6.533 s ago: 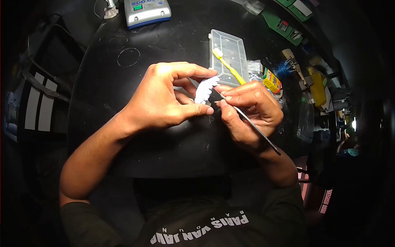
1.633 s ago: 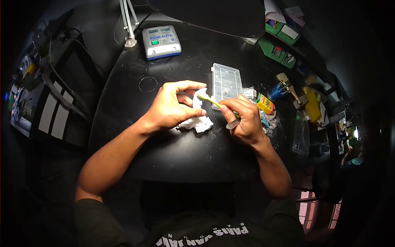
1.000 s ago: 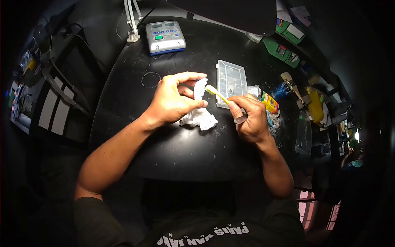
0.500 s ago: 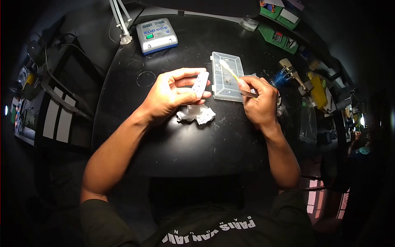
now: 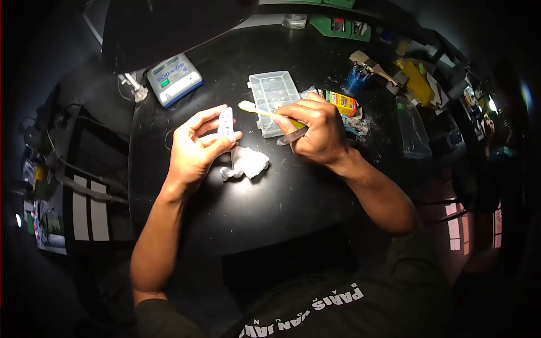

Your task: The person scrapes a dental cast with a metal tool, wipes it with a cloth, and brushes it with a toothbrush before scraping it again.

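Observation:
My left hand [image 5: 195, 147] grips a small white rectangular piece [image 5: 226, 121] with small dark marks on its face, held upright between thumb and fingers. My right hand [image 5: 318, 127] holds a yellow toothbrush [image 5: 262, 111], its pale head pointing left near the white piece but apart from it. A metal tool with a flat rounded tip [image 5: 292, 136] also sticks out of the right hand. Crumpled white tissue [image 5: 245, 163] lies on the black table [image 5: 236, 208] below the left hand. Behind the brush is a clear plastic compartment box [image 5: 274, 84], partly covered by the right hand.
A grey and blue device with buttons [image 5: 175, 79] stands at the back left, beneath a dark lamp head [image 5: 163, 34]. Right of the box are a yellow-red package [image 5: 342, 103], a blue jar [image 5: 356, 79], brushes and a clear bag [image 5: 410, 129]. A round clear container [image 5: 294, 21] sits at the back.
The view has turned, shifting the table items left. The toothbrush has swung from pointing up over the box to pointing left, closer to the white piece. Both hands keep their holds.

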Available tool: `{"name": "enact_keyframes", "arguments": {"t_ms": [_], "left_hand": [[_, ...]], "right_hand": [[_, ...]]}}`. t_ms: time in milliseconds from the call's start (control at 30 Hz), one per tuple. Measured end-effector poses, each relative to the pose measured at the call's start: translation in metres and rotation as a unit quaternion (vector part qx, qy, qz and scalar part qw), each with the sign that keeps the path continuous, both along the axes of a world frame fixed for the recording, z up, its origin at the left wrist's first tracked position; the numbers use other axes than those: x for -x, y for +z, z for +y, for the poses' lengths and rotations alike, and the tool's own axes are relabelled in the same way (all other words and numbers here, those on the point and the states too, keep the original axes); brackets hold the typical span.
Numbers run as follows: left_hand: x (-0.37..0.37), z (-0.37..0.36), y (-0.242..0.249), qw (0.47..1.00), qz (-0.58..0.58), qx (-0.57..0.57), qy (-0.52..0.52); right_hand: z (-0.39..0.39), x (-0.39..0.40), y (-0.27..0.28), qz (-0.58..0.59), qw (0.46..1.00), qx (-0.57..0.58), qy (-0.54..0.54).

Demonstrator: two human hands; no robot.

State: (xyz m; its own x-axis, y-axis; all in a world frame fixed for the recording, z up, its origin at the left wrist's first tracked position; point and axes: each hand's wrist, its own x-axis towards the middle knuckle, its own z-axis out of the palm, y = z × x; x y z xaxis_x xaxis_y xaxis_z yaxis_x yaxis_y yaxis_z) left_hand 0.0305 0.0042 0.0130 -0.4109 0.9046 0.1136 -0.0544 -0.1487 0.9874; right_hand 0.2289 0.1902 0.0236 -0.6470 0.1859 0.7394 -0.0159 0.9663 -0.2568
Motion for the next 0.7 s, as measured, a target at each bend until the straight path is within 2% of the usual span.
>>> {"name": "enact_keyframes", "arguments": {"t_ms": [33,133,267,433,500,533,567,700], "left_hand": [[0.001,0.000,0.002,1.000,0.019,-0.005,0.018],[0.005,0.000,0.001,0.999,0.013,-0.015,0.041],[0.009,0.001,-0.005,0.998,0.027,-0.011,0.046],[0.014,0.001,-0.008,0.998,0.029,-0.014,0.061],[0.014,0.001,-0.007,0.997,0.035,-0.016,0.066],[0.015,0.001,-0.008,0.997,0.039,-0.018,0.067],[0.015,0.002,-0.008,0.997,0.043,-0.019,0.066],[0.018,0.000,-0.013,0.997,0.046,-0.010,0.054]], "right_hand": [[0.005,0.001,-0.003,0.020,0.999,-0.022,-0.027],[0.016,-0.003,-0.006,-0.055,0.996,0.007,-0.068],[0.020,0.007,-0.021,-0.056,0.989,0.028,-0.136],[0.005,0.007,0.001,0.081,0.991,-0.011,-0.105],[-0.001,0.002,0.003,0.086,0.994,-0.025,-0.064],[-0.005,0.002,0.001,0.109,0.993,-0.034,-0.010],[-0.012,-0.004,0.001,0.026,1.000,-0.007,-0.008],[-0.023,-0.006,-0.016,-0.150,0.984,0.020,0.094]]}}
